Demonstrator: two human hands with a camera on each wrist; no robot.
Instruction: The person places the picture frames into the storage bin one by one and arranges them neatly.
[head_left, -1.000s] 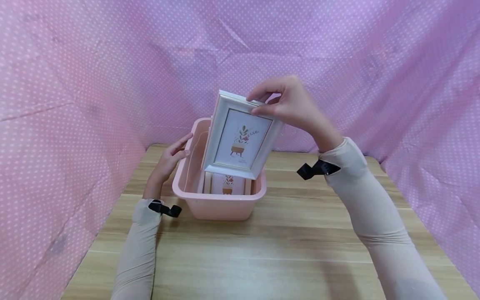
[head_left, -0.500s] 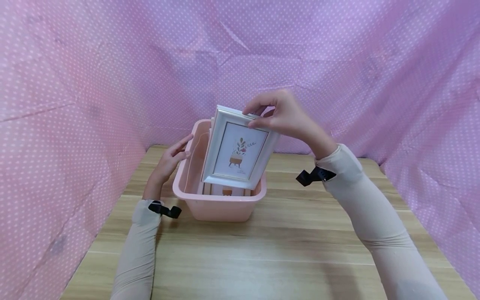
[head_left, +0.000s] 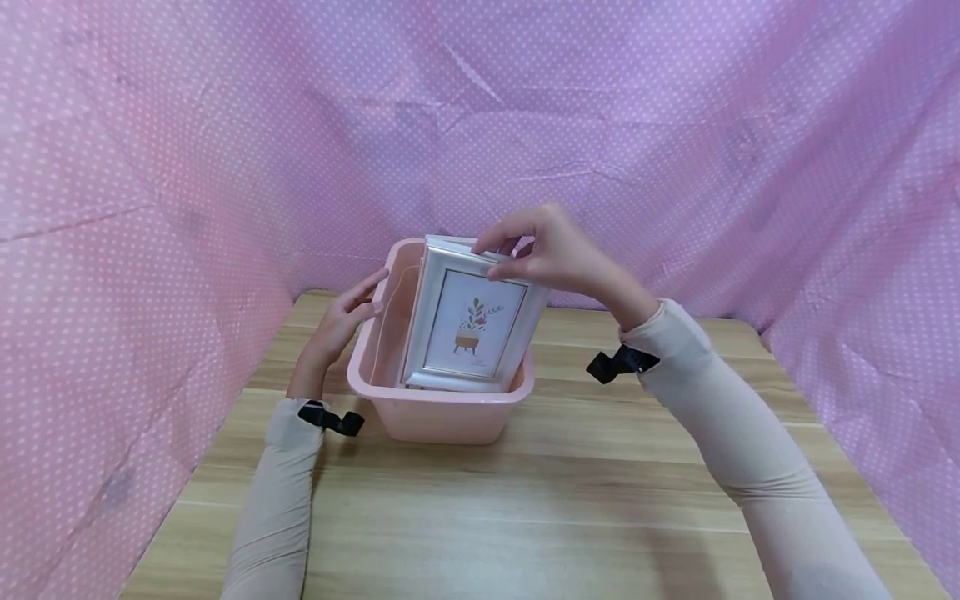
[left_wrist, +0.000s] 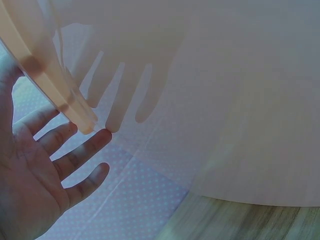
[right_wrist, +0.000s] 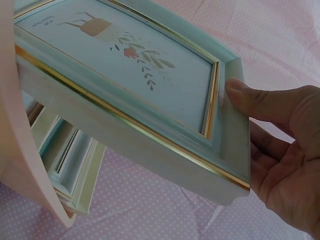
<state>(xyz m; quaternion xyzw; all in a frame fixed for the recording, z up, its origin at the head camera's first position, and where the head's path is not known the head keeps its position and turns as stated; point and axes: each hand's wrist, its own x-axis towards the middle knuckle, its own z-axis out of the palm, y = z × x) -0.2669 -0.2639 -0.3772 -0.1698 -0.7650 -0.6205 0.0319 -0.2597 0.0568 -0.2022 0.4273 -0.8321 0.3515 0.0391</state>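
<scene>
- Picture frame (head_left: 468, 321), white with a gold inner line and a potted-plant print, stands nearly upright with its lower edge inside the pink plastic bin (head_left: 442, 408); its top leans slightly toward the bin's 12 o'clock wall.
- Right hand (head_left: 551, 250) pinches the frame's upper right corner, thumb on the front moulding and fingers curled behind. The right wrist view confirms the thumb (right_wrist: 245, 97) pressing on the frame face (right_wrist: 150, 75).
- Left hand (head_left: 341, 321) rests on the bin's rim at 9 o'clock with fingers straight, holding nothing; the left wrist view shows the palm (left_wrist: 35, 170) spread beside the translucent wall (left_wrist: 55, 95).
- Judgement on technique: a one-corner pinch lets the frame swing. Lowering it slowly and level, with the left hand bracing the bin, should keep the bottom edge from catching or knocking.
- Other frames (right_wrist: 70, 165) already stand in the bin behind the held one, seen in the right wrist view as stacked white-and-gold edges. How many there are cannot be told.
- Obstruction: those stored frames take up the far part of the bin, leaving a slot on the 6 o'clock side. The near rim (head_left: 450, 392) sits just beside the frame's lower edge and could catch it.
- Surroundings: wooden table (head_left: 525, 517) carries the bin; pink dotted fabric (head_left: 150, 208) encloses it at 9, 12 and 3 o'clock. Black straps (head_left: 618, 364) sit on both beige sleeves.
</scene>
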